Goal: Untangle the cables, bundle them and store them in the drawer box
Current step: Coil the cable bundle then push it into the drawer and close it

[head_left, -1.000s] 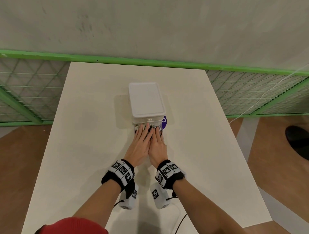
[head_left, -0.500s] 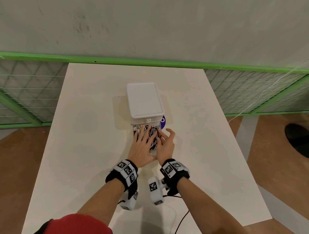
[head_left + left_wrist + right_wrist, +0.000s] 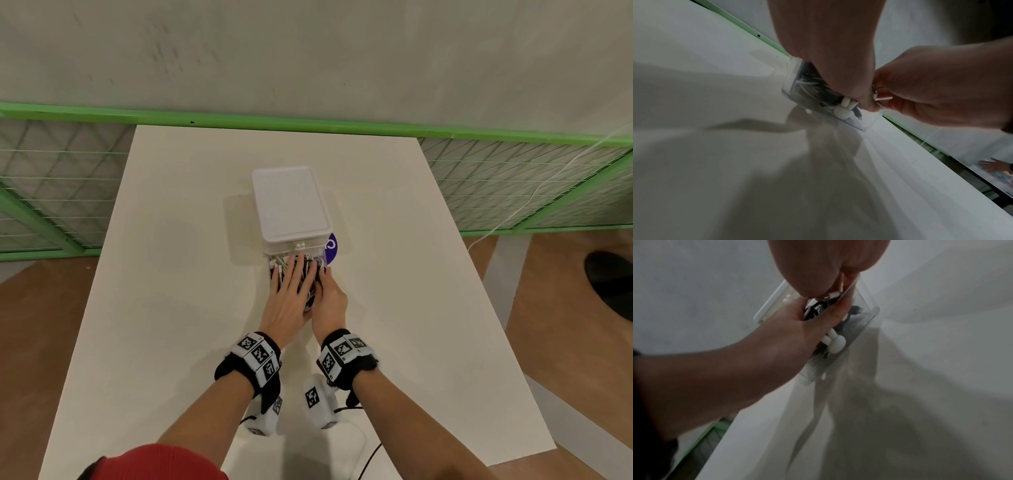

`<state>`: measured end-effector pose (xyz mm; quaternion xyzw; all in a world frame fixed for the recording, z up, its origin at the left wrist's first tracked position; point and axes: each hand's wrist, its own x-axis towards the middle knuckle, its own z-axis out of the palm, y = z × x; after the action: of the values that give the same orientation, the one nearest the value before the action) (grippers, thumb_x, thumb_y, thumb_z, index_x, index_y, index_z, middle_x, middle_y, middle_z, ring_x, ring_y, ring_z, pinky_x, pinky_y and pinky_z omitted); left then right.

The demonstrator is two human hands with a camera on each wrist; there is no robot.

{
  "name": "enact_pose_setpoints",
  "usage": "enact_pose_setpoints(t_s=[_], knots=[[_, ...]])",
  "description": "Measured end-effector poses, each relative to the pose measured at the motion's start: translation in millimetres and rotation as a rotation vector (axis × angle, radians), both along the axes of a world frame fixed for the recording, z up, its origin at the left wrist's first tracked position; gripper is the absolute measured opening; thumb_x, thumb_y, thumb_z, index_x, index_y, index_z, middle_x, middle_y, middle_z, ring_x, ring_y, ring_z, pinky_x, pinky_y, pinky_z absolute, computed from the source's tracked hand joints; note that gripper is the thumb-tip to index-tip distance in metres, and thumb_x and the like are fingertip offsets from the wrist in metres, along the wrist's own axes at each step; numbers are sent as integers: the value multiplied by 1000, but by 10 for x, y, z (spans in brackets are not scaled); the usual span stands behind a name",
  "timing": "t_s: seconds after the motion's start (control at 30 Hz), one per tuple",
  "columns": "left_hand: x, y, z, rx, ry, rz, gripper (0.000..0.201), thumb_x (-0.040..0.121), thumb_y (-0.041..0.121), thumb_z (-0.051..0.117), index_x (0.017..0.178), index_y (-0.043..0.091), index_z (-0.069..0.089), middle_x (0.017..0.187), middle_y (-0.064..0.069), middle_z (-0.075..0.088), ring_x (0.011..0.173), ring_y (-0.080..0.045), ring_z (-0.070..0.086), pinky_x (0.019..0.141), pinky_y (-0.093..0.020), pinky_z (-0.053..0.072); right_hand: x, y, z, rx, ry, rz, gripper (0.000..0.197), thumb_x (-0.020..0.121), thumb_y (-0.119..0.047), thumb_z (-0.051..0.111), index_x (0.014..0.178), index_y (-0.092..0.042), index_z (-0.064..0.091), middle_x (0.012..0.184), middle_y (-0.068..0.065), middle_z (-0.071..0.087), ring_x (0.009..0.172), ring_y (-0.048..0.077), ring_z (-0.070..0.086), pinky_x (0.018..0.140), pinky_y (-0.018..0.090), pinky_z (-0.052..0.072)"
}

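Observation:
The white drawer box [image 3: 291, 202] stands mid-table with its clear drawer [image 3: 273, 265] pulled out toward me. Black and white cables [image 3: 309, 287] fill the drawer. My left hand [image 3: 291, 291] lies flat on them with fingers spread, pressing down. My right hand [image 3: 329, 301] is at the drawer's right wall, fingers curled. In the right wrist view its fingertips [image 3: 818, 288] pinch a cable plug [image 3: 829, 296] at the drawer [image 3: 865, 313] rim. The left wrist view shows the drawer's white knob [image 3: 841, 112] below the left hand [image 3: 828, 48], with the right hand [image 3: 931, 91] beside it.
A purple disc [image 3: 331, 248] peeks out at the box's right front corner. The white table [image 3: 171, 274] extends on both sides. A green mesh fence [image 3: 513, 181] runs behind it, and a dark shoe [image 3: 609, 284] is on the floor to the right.
A second ago both hands lay flat side by side on the drawer. The right hand lifted with fingers spread, then came down curled at the drawer's right wall. The left hand stayed pressing.

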<state>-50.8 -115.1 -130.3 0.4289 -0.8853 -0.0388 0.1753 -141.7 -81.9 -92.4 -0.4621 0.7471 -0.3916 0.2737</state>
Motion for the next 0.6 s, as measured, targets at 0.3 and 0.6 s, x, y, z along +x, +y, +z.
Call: enact_pose_setpoints(t_s=[0.3,0.6], knots=[[-3,2,-28,-42,-103,-27,76,82,36,61,146,18,24,151,-16,30,139,-33,18,105,-56,33,39,75,8,121,131,156,68,89,-62,18,148,-28,14,145,11,41,119,21,53,103,43,42],[29,6,39,56,-45,-27,50,100,43,-1,144,33,21,149,-12,35,138,-35,32,104,-57,32,-286,153,207,103,-41,381,72,93,-11,36,146,-25,-11,146,7,38,127,21,46,99,15,32]])
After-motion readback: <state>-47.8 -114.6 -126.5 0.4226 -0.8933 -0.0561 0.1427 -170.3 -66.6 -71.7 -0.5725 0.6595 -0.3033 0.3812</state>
